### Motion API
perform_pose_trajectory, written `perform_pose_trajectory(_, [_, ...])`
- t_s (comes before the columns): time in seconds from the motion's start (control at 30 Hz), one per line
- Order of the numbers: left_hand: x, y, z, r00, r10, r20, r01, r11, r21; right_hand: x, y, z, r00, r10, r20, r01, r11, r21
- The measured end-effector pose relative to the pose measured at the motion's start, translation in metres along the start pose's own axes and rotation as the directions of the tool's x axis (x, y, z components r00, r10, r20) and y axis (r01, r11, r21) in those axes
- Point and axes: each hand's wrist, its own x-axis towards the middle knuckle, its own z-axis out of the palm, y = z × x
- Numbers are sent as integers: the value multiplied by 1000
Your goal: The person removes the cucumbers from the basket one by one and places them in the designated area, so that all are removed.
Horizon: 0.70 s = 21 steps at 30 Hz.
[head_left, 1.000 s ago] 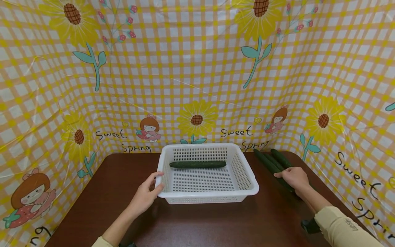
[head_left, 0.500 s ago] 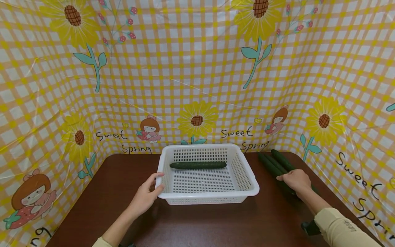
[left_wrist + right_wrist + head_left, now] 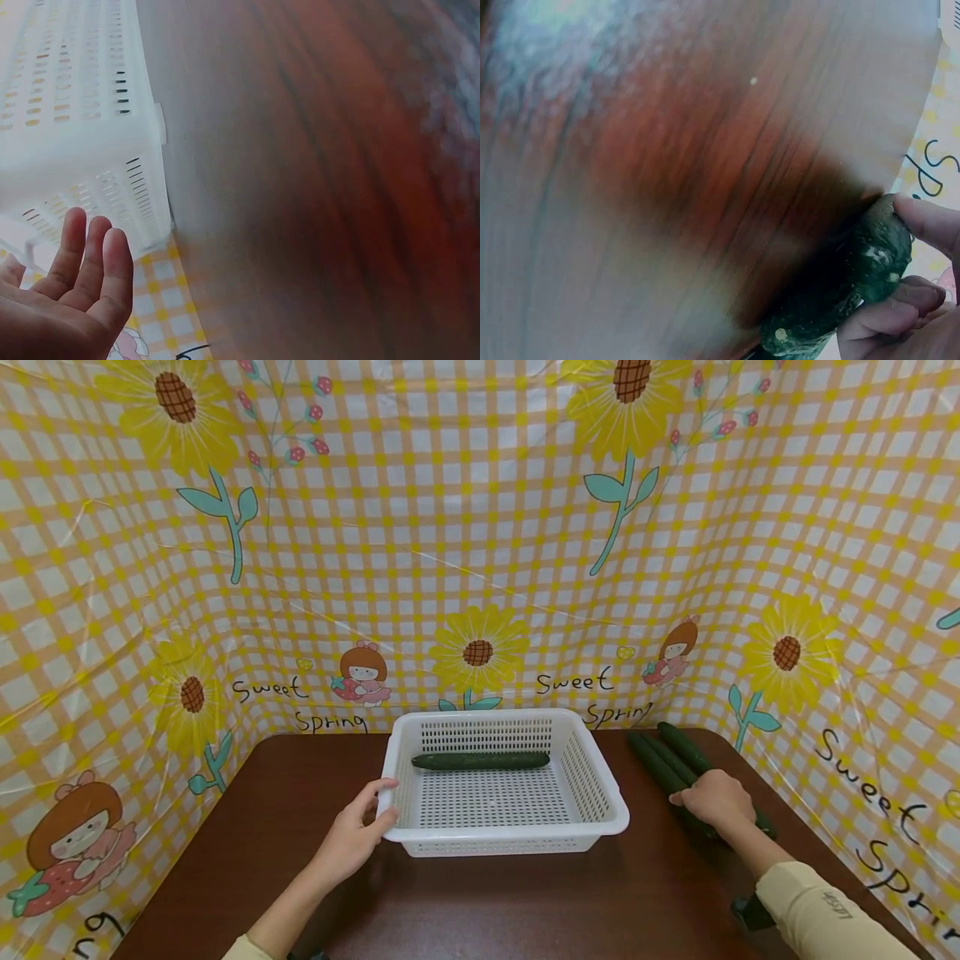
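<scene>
In the head view my left hand (image 3: 352, 831) holds the left rim of a white perforated plastic basket (image 3: 510, 833), with fingertips and thumb at its edge. In the left wrist view several fingers (image 3: 112, 285) extend loosely beside the basket wall. One dark green cucumber (image 3: 480, 762) lies crosswise inside, near the back wall. On the right, my right hand (image 3: 716, 797) grips a cucumber (image 3: 656, 764) in a group lying side by side on the table. Another cucumber (image 3: 682, 743) lies farther right, partly hidden by the hand. The right wrist view shows the thumb and curled fingers against a cucumber (image 3: 877, 255).
Everything stands on a dark brown table (image 3: 487, 902). A checked cloth (image 3: 480, 527) with sunflowers and cartoon figures encloses it at the back and both sides. The basket sits in the middle, left of the cucumber group.
Early on, the right hand and the left cucumbers of the group shifted slightly right, toward the outer cucumber; since then they have barely moved. The left hand and basket stayed put.
</scene>
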Motion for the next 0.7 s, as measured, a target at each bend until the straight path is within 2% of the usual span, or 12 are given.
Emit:
perform_pose_trajectory(0.27, [0, 0, 0, 1000, -2, 0, 2, 1000, 6, 1, 2, 3, 998, -56, -9, 56, 998, -38])
perform_pose_trajectory(0.47, [1, -1, 0, 1000, 0, -4, 1, 1000, 22, 1, 2, 6, 995, -101, -22, 101, 995, -17])
perform_pose_trajectory(0.7, [1, -1, 0, 1000, -2, -4, 2, 1000, 8, 1, 0, 1, 995, -101, -15, 100, 994, -40])
